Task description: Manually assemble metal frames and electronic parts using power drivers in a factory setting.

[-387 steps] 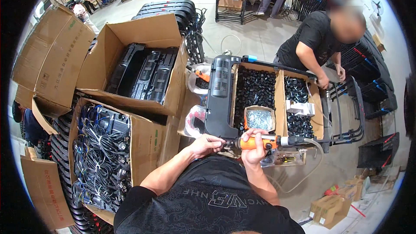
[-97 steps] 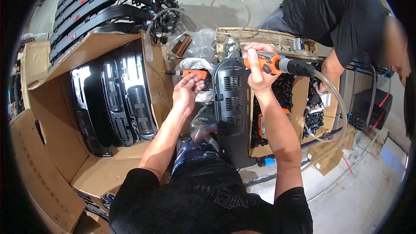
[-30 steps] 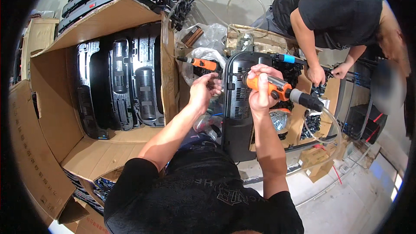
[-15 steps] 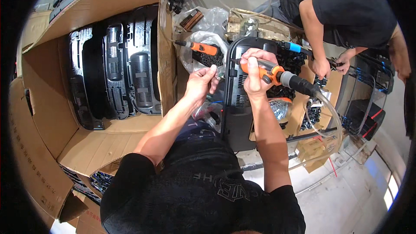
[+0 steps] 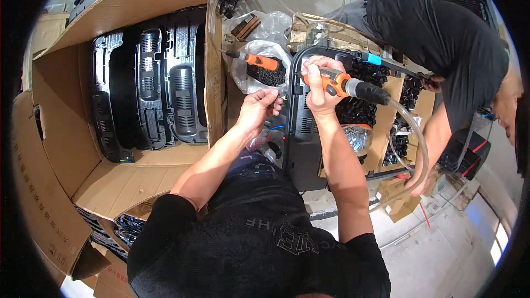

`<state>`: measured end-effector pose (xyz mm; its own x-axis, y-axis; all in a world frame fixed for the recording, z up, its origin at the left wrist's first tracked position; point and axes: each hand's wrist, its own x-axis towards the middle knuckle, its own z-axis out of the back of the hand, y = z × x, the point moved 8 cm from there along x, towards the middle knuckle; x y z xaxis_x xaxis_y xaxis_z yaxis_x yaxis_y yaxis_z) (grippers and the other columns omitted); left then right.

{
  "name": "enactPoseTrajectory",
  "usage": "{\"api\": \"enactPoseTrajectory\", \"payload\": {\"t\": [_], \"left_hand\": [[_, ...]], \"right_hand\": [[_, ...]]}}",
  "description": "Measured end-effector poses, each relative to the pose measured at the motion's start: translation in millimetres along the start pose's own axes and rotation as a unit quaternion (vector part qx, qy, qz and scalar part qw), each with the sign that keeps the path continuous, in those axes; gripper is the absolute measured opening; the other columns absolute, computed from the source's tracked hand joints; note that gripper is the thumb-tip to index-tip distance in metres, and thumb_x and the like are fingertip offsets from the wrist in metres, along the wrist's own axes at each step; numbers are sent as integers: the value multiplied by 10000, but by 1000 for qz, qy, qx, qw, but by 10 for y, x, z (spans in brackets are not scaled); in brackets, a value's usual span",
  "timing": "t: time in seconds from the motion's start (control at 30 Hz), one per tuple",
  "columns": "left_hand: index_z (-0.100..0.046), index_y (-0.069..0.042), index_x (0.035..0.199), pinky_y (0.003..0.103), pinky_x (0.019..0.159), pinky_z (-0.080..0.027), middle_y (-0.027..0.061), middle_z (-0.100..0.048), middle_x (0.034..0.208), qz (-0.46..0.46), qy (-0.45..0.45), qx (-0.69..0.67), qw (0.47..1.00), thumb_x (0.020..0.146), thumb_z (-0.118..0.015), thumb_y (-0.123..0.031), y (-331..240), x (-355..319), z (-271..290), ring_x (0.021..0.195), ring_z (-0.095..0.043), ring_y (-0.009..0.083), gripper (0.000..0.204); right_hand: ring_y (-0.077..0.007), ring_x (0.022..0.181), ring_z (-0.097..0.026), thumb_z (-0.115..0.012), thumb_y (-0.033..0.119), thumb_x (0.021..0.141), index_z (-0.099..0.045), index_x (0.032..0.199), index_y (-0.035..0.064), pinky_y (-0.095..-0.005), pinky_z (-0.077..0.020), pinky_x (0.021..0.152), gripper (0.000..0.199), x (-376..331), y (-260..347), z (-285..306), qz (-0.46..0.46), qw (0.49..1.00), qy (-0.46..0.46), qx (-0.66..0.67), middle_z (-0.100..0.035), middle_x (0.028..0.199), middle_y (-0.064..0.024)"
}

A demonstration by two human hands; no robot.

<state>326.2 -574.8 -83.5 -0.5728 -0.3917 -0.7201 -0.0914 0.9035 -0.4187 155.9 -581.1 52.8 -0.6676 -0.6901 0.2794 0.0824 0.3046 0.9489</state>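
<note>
Now our right hand (image 5: 319, 85) grips the orange pneumatic screwdriver (image 5: 334, 84) over the black plastic panel's (image 5: 303, 132) top edge — our left hand (image 5: 256, 109), fingers pinched, sits just left of that panel; whether it holds anything, we cannot tell.

Two orange pneumatic screwdrivers are showing: one (image 5: 337, 84) in a hand, one (image 5: 255, 60) lying on a plastic bag. One large cardboard box (image 5: 110, 33) is standing open, holding several black moulded panels (image 5: 182, 83). Two people are working: the wearer and one co-worker (image 5: 441, 38).
</note>
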Motion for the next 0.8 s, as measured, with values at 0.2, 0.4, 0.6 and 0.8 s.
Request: {"api": "enactPoseTrajectory", "payload": {"t": [0.2, 0.4, 0.6, 0.8], "left_hand": [[-640, 4, 1052, 245, 644, -521, 70, -673, 844, 13, 29, -37, 999, 954, -609, -116, 62, -36, -59, 712, -625, 131, 158], [-646, -21, 1066, 217, 648, -514, 34, -666, 873, 50, 93, -52, 993, 952, -612, -120, 23, -203, -371, 725, -610, 101, 156], [-660, -33, 1067, 221, 686, -540, 49, -689, 884, 83, 171, -47, 981, 932, -639, -106, 212, -425, -593, 762, -643, 111, 155], [-650, -29, 1069, 236, 779, -552, 68, -686, 960, 79, 180, -20, 980, 920, -647, -78, 384, -738, -764, 859, -656, 137, 157]], "right_hand": [[-168, 698, -592, -609, -19, 863, -547, 1012, -17, -315, -518, 682, 162, 1, 179, 46, 1, 999, -32, -21, -629, 893, -152], [-207, 729, -590, -576, 54, 913, -553, 1031, -6, -358, -511, 711, 134, -343, 711, 257, -15, 987, -95, 126, -627, 946, -181], [-212, 765, -550, -531, 113, 945, -522, 1047, 29, -362, -468, 739, 133, -683, 1117, 491, -22, 969, -164, 182, -595, 942, -152], [-211, 774, -547, -540, 116, 937, -531, 1039, 30, -344, -471, 722, 133, -1059, 1418, 747, 14, 957, -207, 201, -585, 930, -140]]}}
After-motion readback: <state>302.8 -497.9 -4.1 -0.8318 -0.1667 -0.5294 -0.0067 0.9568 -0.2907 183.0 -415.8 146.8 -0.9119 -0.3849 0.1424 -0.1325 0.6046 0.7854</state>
